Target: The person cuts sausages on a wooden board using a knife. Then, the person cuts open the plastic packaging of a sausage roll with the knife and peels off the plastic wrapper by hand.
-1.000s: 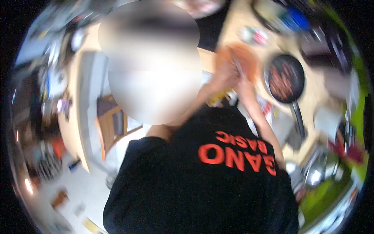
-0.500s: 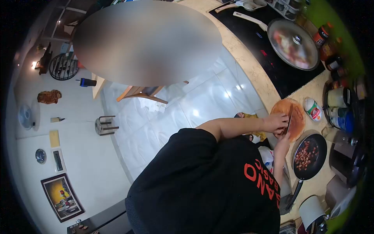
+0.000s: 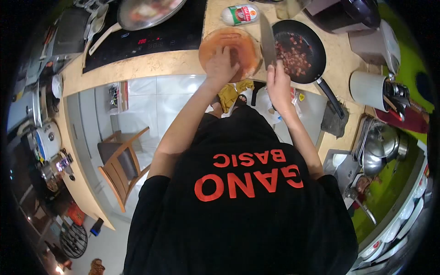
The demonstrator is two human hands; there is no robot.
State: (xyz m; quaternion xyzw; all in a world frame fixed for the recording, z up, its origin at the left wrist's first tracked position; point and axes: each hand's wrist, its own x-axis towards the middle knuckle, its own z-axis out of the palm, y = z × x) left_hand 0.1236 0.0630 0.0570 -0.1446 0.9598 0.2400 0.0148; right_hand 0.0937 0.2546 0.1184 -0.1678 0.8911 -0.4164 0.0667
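Note:
My left hand (image 3: 221, 67) rests over a round orange-brown cutting board (image 3: 211, 43), fingers apart, beside a dark reddish piece (image 3: 234, 57) whose contact with the hand is unclear. Another reddish strip (image 3: 228, 36) lies near the board's far edge. My right hand (image 3: 279, 88) is closed on the handle of a large knife (image 3: 267, 40). Its blade points away from me, between the board and a black frying pan (image 3: 316, 51). Small diced reddish pieces (image 3: 294, 56) are in the pan. A white, green and red package (image 3: 239, 14) lies beyond the board.
A lidded pan (image 3: 145, 13) sits on the black cooktop (image 3: 183, 34) at upper left. The frying pan's handle (image 3: 331, 98) projects toward me. A utensil container (image 3: 368, 88) and metal bowls (image 3: 380, 146) are at right. A wooden chair (image 3: 120, 166) stands lower left.
The view has swung back over the counter. The knife has moved off the board to its right, and my hands have separated; my left hand remains at the board.

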